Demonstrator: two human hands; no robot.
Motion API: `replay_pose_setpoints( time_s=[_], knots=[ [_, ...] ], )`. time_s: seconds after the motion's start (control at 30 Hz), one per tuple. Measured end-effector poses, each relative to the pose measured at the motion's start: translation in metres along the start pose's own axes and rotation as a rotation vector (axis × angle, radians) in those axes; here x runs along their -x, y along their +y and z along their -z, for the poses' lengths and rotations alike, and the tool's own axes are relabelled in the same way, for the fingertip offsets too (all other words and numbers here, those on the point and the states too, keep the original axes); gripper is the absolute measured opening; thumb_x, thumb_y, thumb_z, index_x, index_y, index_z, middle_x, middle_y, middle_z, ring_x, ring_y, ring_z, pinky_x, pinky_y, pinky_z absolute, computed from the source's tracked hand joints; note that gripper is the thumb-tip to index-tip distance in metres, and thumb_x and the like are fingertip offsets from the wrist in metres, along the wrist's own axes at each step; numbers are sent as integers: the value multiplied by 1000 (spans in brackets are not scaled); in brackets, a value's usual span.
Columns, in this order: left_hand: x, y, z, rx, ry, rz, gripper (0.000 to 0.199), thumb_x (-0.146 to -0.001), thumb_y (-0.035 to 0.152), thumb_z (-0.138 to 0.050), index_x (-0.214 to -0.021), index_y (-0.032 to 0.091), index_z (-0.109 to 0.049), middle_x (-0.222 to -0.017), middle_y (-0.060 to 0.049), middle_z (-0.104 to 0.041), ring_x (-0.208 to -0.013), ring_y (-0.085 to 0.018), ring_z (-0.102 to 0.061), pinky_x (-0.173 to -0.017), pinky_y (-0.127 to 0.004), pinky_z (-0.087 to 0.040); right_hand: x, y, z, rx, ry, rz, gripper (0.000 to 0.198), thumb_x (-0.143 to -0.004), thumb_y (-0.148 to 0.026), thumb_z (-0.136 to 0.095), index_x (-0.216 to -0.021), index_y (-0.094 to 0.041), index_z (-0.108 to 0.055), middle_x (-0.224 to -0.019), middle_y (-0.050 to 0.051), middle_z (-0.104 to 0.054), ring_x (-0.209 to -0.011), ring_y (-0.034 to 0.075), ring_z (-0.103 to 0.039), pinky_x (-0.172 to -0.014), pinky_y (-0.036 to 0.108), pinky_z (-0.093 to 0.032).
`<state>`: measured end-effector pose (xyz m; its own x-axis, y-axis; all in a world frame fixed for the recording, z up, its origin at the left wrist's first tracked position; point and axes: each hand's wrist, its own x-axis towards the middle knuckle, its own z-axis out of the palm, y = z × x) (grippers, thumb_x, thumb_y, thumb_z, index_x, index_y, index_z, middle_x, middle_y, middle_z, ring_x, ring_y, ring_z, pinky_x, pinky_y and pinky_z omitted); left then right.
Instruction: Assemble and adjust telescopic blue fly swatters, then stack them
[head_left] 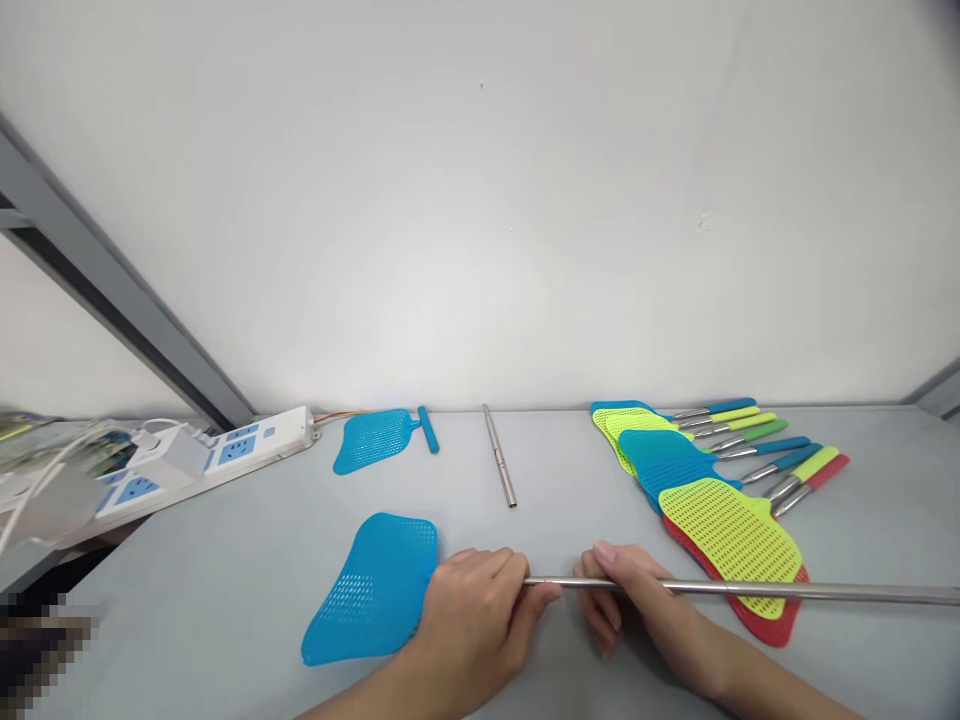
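My left hand (pixel 480 610) is closed where the blue head of a fly swatter (pixel 375 590) meets its thin metal rod. The head points left, and the rod, drawn out long, runs right to the picture's edge. My right hand (pixel 626 590) is curled loosely round this rod, with the thumb above and fingers below. To its right the rod crosses in front of a yellow fly swatter (pixel 735 540). Whatever is at the rod's far right end lies outside the view. Parts of the swatter's neck are hidden under my left hand.
Several fly swatters lie overlapped at the right, including a blue one (pixel 660 460) and a red one (pixel 780 625). Near the wall are a loose blue swatter head (pixel 375 440), a blue handle (pixel 428 430) and a collapsed metal rod (pixel 500 460). A power strip (pixel 255 440) sits left.
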<state>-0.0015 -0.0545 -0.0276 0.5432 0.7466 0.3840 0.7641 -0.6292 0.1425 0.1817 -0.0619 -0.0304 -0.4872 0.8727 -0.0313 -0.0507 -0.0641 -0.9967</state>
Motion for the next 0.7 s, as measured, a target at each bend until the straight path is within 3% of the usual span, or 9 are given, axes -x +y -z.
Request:
replay_pose_setpoints(
  time_s=[0.7],
  knots=[
    [-6, 2, 0, 36, -96, 48, 32, -85, 33, -31, -60, 18, -42, -56, 1, -53, -49, -11, -46, -50, -23, -28, -9, 4, 0, -31, 125, -36, 51, -84, -43, -26, -44, -17, -43, -40, 0, -44, -42, 11, -43, -49, 24, -35]
  ],
)
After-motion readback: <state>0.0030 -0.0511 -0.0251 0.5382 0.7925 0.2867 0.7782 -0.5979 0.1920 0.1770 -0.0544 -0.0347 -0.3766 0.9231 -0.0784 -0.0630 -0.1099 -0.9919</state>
